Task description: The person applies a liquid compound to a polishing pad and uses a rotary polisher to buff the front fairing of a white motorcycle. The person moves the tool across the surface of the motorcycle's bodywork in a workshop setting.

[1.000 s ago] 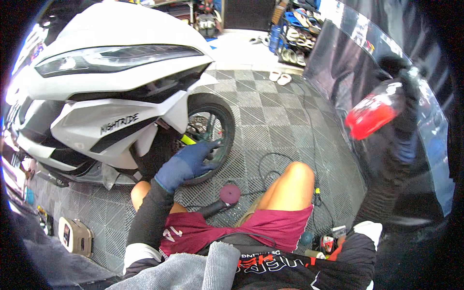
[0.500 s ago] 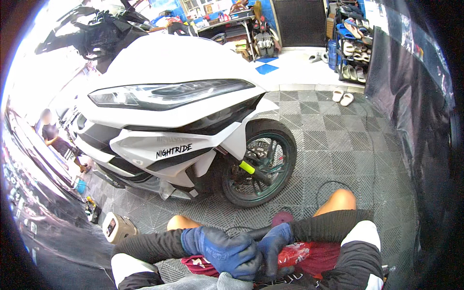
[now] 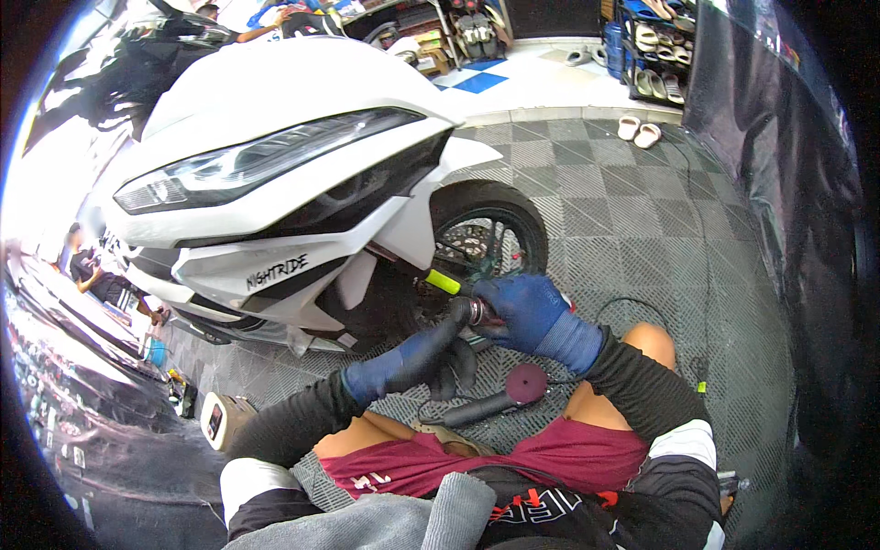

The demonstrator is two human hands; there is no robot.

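Observation:
My right hand (image 3: 536,316), in a blue knit glove with a darker palm, grips a red container whose dark, ringed end (image 3: 477,312) points left. Most of the container is hidden by that glove. Thumb and finger of my gloved left hand (image 3: 417,359) close on the ringed end, while its other fingers hang curled and slightly blurred. Both hands are in front of the motorcycle's front wheel (image 3: 490,206). Below them, a black polisher (image 3: 477,410) with a round maroon pad (image 3: 526,383) lies on the floor between my legs.
The white motorcycle (image 3: 302,92) stands close ahead. A grey cloth (image 3: 394,518) lies over my lap. At left sit a beige box-shaped device (image 3: 226,422) and a seated person (image 3: 87,266). A cable (image 3: 706,275) crosses the tiled floor; slippers (image 3: 639,131) and a shoe rack (image 3: 655,55) are farther back.
Both hands have risen from my lap toward the wheel, bringing the red container along. The polisher is now more exposed. The motorcycle appears lower and further left as the view shifted.

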